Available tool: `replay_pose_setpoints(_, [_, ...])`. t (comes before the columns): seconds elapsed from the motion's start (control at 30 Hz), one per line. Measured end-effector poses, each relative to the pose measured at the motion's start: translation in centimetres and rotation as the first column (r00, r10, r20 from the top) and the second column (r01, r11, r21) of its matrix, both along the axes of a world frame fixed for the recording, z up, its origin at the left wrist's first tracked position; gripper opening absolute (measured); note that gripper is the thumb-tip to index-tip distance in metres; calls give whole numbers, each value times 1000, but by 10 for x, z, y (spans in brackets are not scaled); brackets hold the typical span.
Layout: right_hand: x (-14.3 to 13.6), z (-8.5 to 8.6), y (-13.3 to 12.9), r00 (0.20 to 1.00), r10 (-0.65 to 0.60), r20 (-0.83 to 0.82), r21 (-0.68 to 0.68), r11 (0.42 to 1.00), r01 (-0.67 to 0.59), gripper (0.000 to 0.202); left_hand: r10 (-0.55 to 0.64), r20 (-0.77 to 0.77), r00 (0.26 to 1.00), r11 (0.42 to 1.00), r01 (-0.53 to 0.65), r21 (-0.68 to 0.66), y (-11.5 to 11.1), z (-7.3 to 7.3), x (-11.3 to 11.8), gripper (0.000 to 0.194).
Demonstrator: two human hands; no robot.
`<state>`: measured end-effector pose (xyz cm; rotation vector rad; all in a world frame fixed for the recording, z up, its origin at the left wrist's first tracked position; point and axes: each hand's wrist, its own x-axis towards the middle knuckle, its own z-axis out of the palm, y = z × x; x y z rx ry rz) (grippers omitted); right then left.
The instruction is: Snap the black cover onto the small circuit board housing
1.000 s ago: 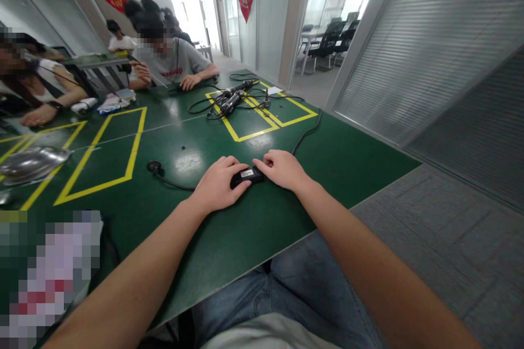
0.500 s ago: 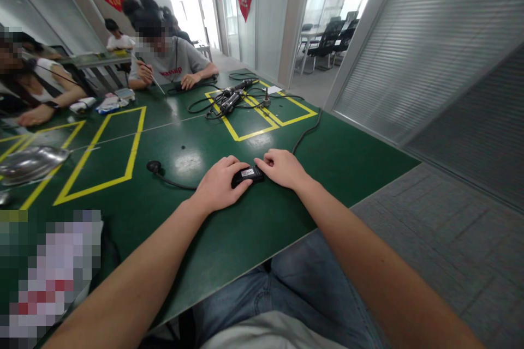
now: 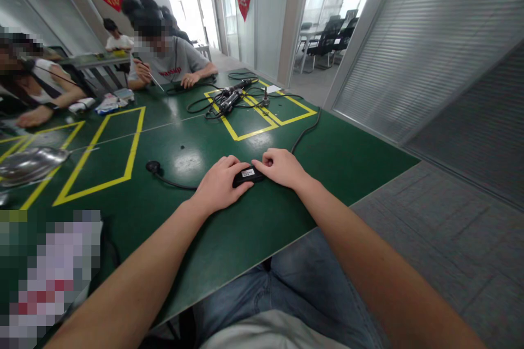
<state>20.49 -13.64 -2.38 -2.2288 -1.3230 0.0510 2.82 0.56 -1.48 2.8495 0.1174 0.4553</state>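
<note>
A small black power adapter [image 3: 248,174] with a white label lies on the green table in front of me. My left hand [image 3: 221,182] grips it from the left, thumb along the near side and fingers over the far side. At its right end, my right hand [image 3: 282,168] is closed, with curled fingers and the fingertips on that end; what lies under them is hidden. From beneath my left hand a black cord runs left to a round plug [image 3: 153,167]. Beyond my right hand, another black cable [image 3: 305,132] leads away toward the far side.
Black tools with tangled cables [image 3: 233,99] lie within yellow tape [image 3: 256,134] farther off, near a small metal part [image 3: 266,99]. At left is a shiny metal pan-like object [image 3: 33,164]. Across the table a person [image 3: 172,60] holds a thin rod; another person sits at left.
My right fingertips have shifted slightly left over the adapter's end. The left hand keeps its grip, and the adapter has barely moved.
</note>
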Motion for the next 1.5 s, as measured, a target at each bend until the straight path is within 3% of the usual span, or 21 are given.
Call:
replay_pose_setpoints(0.27, [0,-1,0,1000,9,2,-2,1000,-9,46,63,-41,997,992,-67,-104,1,1,1,43])
replay_pose_setpoints(0.93, [2,-1,-1,999,2,45,-35,999,0,51,57,15,998,970,-51,-239,0,2,0,38])
replay_pose_setpoints(1.03, [2,0,-1,999,6,47,-38,999,-4,57,162,87,983,955,-133,-266,3,1,2,37])
replay_pose_setpoints(1.2, [2,0,0,996,2,93,-68,998,5,58,468,133,874,877,-441,-189,15,-9,6,38])
replay_pose_setpoints(1.37, [1,0,1,986,35,164,-114,993,-16,54,474,181,862,880,-455,-136,16,-12,4,33])
replay_pose_setpoints(1.43, [-1,1,1,981,45,188,-134,991,-20,53,464,223,857,885,-460,-72,13,-8,2,25])
replay_pose_setpoints(1.5, [-3,2,1,976,46,215,-147,989,-15,51,431,197,881,894,-447,41,8,-3,1,32])
